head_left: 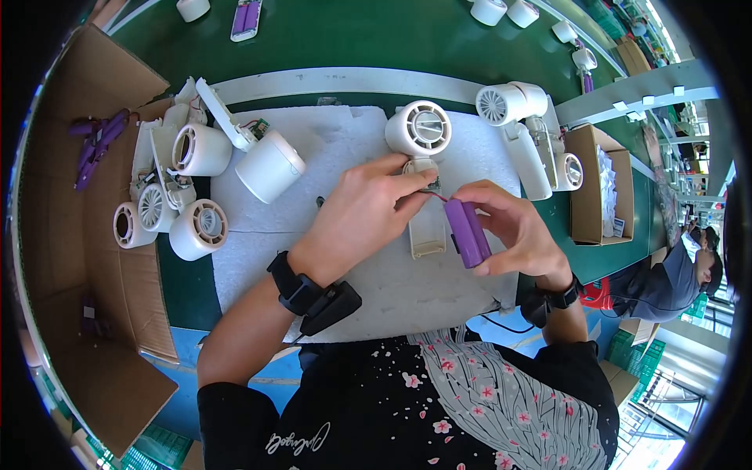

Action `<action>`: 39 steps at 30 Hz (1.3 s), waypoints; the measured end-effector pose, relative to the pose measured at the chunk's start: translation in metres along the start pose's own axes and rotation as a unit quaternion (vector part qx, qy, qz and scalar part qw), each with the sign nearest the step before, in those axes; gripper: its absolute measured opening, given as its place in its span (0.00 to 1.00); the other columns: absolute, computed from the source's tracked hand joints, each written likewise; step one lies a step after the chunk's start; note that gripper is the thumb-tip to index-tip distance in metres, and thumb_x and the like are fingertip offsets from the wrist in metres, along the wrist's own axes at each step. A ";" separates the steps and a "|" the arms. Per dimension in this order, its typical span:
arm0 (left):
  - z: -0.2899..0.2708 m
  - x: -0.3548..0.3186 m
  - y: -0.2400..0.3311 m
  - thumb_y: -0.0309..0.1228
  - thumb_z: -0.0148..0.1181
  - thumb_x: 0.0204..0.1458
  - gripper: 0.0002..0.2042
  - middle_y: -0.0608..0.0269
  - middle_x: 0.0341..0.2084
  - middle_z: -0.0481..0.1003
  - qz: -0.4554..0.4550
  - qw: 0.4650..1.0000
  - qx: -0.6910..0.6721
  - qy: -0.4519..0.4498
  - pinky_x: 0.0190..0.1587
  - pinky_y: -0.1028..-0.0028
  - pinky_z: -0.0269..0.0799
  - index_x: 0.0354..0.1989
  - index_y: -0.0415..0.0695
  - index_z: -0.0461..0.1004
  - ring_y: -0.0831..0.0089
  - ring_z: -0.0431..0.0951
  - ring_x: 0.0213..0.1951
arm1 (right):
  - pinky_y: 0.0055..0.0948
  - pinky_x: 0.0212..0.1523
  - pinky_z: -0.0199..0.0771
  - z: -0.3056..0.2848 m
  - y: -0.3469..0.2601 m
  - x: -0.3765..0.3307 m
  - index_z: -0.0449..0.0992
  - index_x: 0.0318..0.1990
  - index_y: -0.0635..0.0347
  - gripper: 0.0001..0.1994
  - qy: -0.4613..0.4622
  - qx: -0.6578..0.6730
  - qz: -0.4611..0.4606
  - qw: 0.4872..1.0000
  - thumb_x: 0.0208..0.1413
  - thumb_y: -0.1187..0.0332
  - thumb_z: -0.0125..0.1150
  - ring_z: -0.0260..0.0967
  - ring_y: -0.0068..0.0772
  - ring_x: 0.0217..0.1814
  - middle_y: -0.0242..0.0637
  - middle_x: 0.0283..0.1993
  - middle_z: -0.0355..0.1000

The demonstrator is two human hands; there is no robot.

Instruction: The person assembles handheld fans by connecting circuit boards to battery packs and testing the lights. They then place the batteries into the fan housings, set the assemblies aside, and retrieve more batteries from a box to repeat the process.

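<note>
Right at the middle of the white foam mat point(345, 157) lies a small white handheld fan point(421, 157), its round grilled head pointing away from the person and its open handle shell point(428, 231) pointing back toward them. A purple battery pack point(468, 233), two cylinders side by side, is held just to the right of that handle, joined to it by a thin red wire point(440, 197). The right hand point(521, 231) grips the pack, thumb on its near face and fingers curled round the far side, clamped on it. The left hand point(356, 215) reaches across to the top of the handle, thumb and forefinger pinched together on the small circuit part where the wire meets the fan; the other fingers are folded loosely. A black wrist strap with a clip point(313, 294) sits on the left wrist, and a dark watch point(560, 296) on the right.

Left of the mat a heap of white fan heads and shells point(176, 184) lies beside a cardboard box point(70, 196) holding more purple batteries point(98, 141). To the right stand more white fans point(525, 129) and a small open carton point(599, 184). Another person point(674, 278) sits at the far right edge
</note>
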State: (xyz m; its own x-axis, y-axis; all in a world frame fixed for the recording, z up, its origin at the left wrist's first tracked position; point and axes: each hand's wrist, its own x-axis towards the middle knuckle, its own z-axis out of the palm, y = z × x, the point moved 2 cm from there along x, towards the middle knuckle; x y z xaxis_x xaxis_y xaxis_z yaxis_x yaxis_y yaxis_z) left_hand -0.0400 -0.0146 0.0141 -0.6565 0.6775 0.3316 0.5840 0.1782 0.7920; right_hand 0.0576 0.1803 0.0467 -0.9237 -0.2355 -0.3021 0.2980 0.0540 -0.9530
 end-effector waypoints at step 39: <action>-0.013 0.002 0.000 0.22 0.60 0.49 0.16 0.43 0.41 0.76 -0.007 0.998 -0.011 -0.066 0.38 0.66 0.76 0.48 0.45 0.78 0.52 0.80 0.34 | 0.36 0.45 0.78 0.044 0.000 0.005 0.77 0.41 0.65 0.23 0.104 -0.496 -0.201 0.838 0.31 0.76 0.77 0.73 0.47 0.47 0.53 0.58 0.68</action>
State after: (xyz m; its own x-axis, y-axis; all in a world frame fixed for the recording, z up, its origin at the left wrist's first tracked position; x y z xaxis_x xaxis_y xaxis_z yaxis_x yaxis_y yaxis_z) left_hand -0.0480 -0.0227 0.0217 -0.5959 0.7628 0.2510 0.5627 0.1735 0.8083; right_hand 0.0635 0.1360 0.0463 -0.9541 -0.2591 0.1500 -0.2993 0.8153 -0.4956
